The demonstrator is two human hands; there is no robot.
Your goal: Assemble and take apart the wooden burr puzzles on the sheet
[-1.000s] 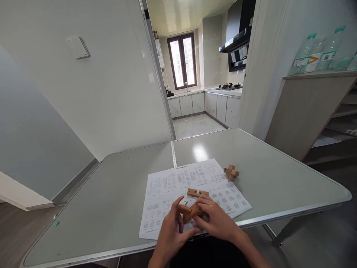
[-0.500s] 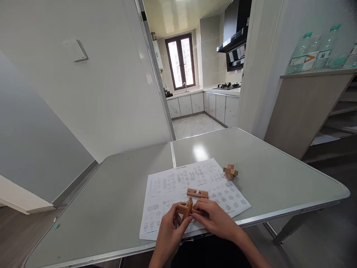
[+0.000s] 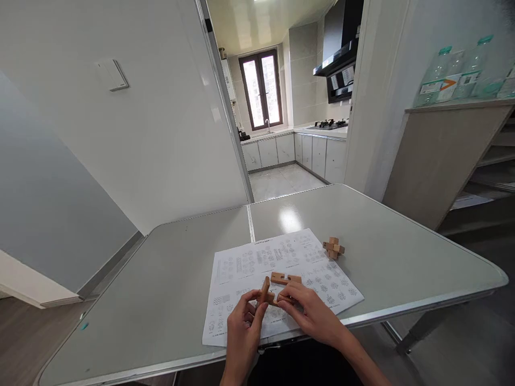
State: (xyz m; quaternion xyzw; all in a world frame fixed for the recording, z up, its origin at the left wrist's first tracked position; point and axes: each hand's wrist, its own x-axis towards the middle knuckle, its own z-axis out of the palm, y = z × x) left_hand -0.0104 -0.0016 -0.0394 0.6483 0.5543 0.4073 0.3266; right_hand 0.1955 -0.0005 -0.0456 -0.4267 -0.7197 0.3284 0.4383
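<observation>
Over the lower part of a printed paper sheet [image 3: 237, 262], my left hand [image 3: 246, 321] pinches crossed wooden pieces [image 3: 264, 292], one of them standing up at a tilt. My right hand [image 3: 308, 311] closes its fingertips on the right end of the wood, close to the left fingers. Just beyond my fingers, a notched wooden piece [image 3: 279, 277] lies flat on the sheet. An assembled wooden cross-shaped puzzle [image 3: 333, 248] rests at the sheet's right edge.
The grey-green table [image 3: 181, 289] has a metal rim. A small teal bit [image 3: 84, 325] lies near its left edge. Plastic bottles [image 3: 432, 80] stand on a cabinet [image 3: 430, 161] at the right. Beyond the table, a doorway opens onto a kitchen.
My left hand has moved slightly left and turned the wooden pieces, so the upright one now sits further left. The gap between my two hands has widened a little.
</observation>
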